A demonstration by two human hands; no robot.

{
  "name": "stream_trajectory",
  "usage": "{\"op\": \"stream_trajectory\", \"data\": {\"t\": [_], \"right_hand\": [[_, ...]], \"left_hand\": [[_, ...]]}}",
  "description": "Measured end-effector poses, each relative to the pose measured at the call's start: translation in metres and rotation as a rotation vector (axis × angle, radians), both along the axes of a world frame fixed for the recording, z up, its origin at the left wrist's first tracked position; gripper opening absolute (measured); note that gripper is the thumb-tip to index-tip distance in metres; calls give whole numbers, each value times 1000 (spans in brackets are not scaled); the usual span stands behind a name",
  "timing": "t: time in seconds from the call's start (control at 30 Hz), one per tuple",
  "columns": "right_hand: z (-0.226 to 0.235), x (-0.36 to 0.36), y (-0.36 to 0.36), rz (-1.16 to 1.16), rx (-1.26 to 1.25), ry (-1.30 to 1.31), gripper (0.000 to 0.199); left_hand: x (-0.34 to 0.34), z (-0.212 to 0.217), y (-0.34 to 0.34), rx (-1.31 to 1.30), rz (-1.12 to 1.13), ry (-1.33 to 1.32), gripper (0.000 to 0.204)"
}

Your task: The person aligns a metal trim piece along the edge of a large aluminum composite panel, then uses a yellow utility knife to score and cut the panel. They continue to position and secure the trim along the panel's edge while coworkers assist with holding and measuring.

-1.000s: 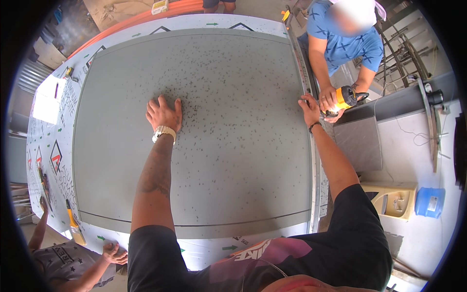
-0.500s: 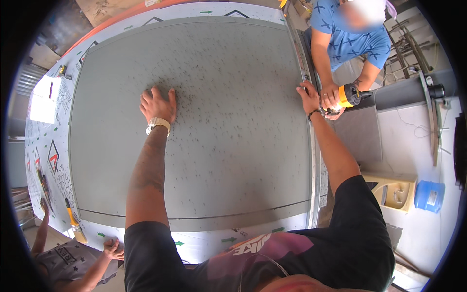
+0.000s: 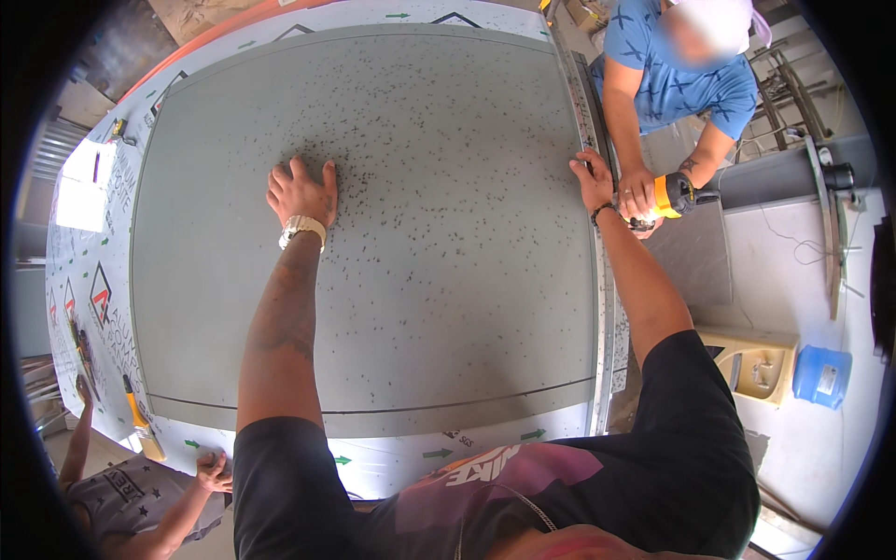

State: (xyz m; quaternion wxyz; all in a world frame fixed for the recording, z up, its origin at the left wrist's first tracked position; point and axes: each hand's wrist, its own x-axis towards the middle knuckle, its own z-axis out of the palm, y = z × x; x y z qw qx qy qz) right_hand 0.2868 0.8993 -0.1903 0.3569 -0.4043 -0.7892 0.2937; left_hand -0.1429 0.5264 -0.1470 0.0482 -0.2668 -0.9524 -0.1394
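Observation:
A large grey panel (image 3: 448, 308), sprinkled with small dark chips, lies in front of me. My left hand (image 3: 303, 193) presses on it left of the middle, fingers spread, holding nothing. Along the panel's right edge runs a long metal straightedge (image 3: 599, 327). My right hand (image 3: 595, 182) grips this bar, thumb and fingers bent over it; the underside of the grip is hidden. Just right of that hand, a co-worker's hands hold a yellow and black power tool (image 3: 670, 194) at the edge.
White printed sheeting (image 3: 98, 233) lies under the panel. On its left side are a brush with a yellow handle (image 3: 137, 411) and a small tool (image 3: 119, 129). Another person's hand (image 3: 215, 473) is at the lower left edge. A blue water jug (image 3: 822, 376) and beige basin (image 3: 761, 364) stand right.
The co-worker's power tool has shifted slightly toward me along the edge. My hands keep nearly the same places on the panel and the bar.

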Motion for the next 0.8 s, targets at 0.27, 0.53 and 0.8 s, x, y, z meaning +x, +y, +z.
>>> {"op": "stream_trajectory", "data": {"t": [0.27, 0.53, 0.8], "right_hand": [[-7, 1, 7, -30, -11, 18, 35], [-1, 1, 6, -23, -59, 18, 38], [15, -1, -7, -18, 36, -72, 49]], "left_hand": [[0, 0, 1, -4, -7, 20, 71], [-10, -17, -1, 29, -58, 65, 75], [94, 9, 25, 358, -595, -36, 51]]}}
